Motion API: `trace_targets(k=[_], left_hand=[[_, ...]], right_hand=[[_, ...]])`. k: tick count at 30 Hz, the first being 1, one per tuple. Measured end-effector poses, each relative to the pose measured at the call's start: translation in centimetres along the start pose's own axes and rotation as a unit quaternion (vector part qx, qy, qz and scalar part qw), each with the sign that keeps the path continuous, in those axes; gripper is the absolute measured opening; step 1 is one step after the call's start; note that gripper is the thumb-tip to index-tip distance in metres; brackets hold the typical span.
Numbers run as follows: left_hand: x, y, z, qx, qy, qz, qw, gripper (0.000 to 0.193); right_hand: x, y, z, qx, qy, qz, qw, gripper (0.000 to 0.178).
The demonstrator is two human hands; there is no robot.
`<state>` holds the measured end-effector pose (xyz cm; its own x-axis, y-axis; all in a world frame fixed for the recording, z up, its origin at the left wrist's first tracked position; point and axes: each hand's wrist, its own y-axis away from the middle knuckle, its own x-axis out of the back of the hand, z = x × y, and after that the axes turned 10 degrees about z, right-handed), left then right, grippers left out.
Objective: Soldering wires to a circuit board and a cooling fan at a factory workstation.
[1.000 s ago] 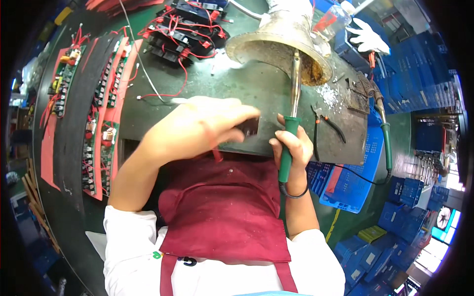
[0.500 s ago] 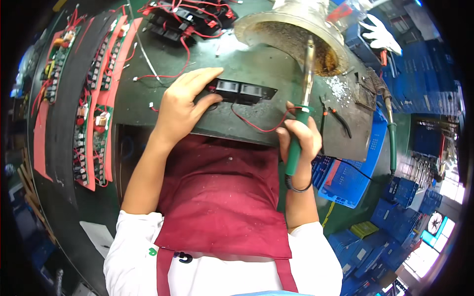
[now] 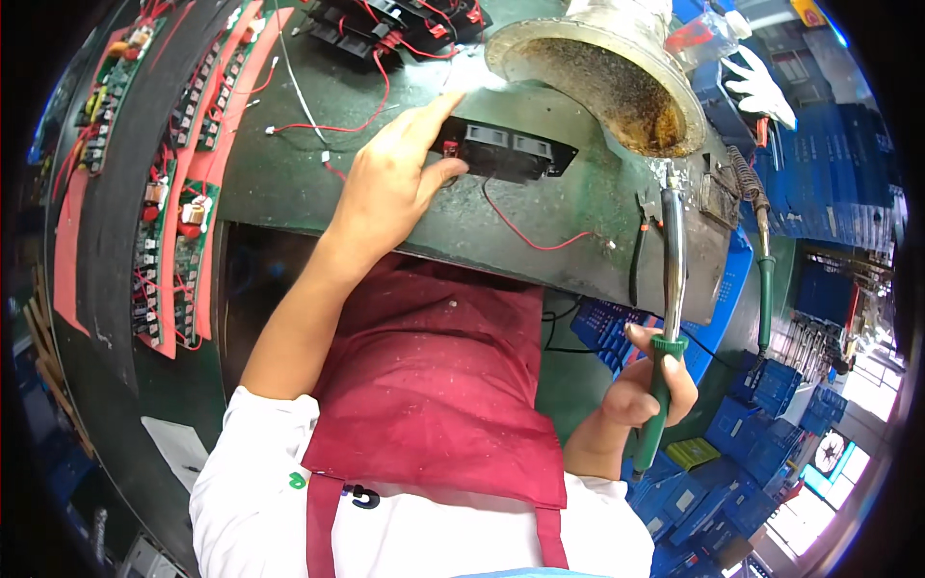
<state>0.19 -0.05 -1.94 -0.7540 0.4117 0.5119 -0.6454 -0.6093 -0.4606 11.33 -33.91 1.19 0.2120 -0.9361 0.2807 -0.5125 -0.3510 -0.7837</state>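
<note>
My left hand (image 3: pixel 390 188) grips the left end of a black panel (image 3: pixel 506 149) with two rectangular openings, its thumb against the near edge and the fingers along the far side. From this panel a thin red wire (image 3: pixel 525 236) curves to the right across the bench, ending in a small white connector. Off the bench's near right corner, my right hand (image 3: pixel 641 395) is closed round the green handle of a soldering iron (image 3: pixel 673 260). The iron's metal shaft points away from me, its tip just below the rim of a crusted metal funnel-shaped hood (image 3: pixel 597 77).
Pliers (image 3: pixel 641 246) lie on the bench's right side, near a second green-handled iron (image 3: pixel 766 289). Circuit boards (image 3: pixel 193 217) on pink strips stand at the left. More black panels (image 3: pixel 361 29) with red wires are heaped at the back. A blue basket (image 3: pixel 727 279) sits at the right edge.
My right hand has drawn the soldering iron toward me and to the right, away from the panel. The red wire's end, formerly by that hand, now rests on the bench. The panel's tilt has changed.
</note>
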Motion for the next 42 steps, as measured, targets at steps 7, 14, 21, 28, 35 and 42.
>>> trace_targets(k=[7, 14, 21, 28, 35, 42], left_hand=[[0.0, 0.7, -0.7, -0.003, -0.022, 0.006, 1.000, 0.072], [-1.2, 0.5, -0.6, -0.054, -0.091, 0.016, 0.994, 0.065], [-0.7, 0.3, 0.6, -0.022, -0.101, 0.014, 0.995, 0.064], [4.0, 0.8, 0.9, -0.025, -0.189, 0.101, 0.976, 0.026], [6.9, 1.4, -2.9, -0.059, -0.300, 0.063, 0.950, 0.016], [5.9, 3.4, -1.7, -0.213, -0.161, 0.135, 0.954, 0.019]], right_hand=[[-2.8, -0.1, -0.5, -0.023, -0.048, -0.001, 0.999, 0.063], [-4.9, -0.8, -0.7, -0.007, -0.068, -0.005, 0.998, 0.057], [-4.1, -0.2, -0.6, -0.010, -0.121, -0.029, 0.992, 0.066], [-2.8, 0.3, -0.8, -0.027, -0.107, -0.022, 0.994, 0.066], [-3.9, -0.3, -1.2, -0.017, -0.136, -0.022, 0.990, 0.065], [-4.7, -2.3, -3.4, 0.005, -0.095, -0.133, 0.987, 0.048]])
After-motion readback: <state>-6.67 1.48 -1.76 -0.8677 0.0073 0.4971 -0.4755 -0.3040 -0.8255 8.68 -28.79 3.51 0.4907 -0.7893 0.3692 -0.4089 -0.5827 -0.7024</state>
